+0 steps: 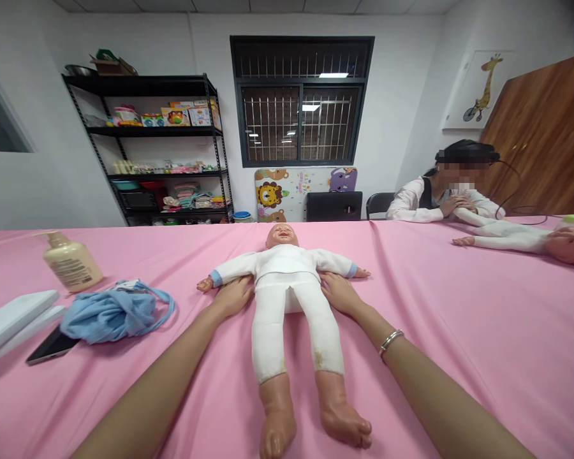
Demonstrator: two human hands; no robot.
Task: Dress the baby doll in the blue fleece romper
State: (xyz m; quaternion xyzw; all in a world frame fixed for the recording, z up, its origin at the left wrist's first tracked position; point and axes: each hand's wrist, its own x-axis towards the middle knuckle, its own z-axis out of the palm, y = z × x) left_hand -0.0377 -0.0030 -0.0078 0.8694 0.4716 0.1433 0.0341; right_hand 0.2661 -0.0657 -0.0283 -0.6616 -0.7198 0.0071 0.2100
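A baby doll in white clothing with blue cuffs lies on its back on the pink cloth, head away from me and bare feet towards me. Its arms stretch out to both sides. At the doll's left-hand edge in view, my left hand lies low on the cloth beside the waist, below the doll's sleeve. My right hand rests against the opposite side of the waist, a silver bracelet on that wrist. Both hands look flat with fingers extended, their tips partly hidden by the doll. Neither hand grips or lifts it.
On the left stand a pump bottle, a crumpled blue cloth, a phone and a white box. At the right, another person sits with hands on a second doll. Shelves stand behind.
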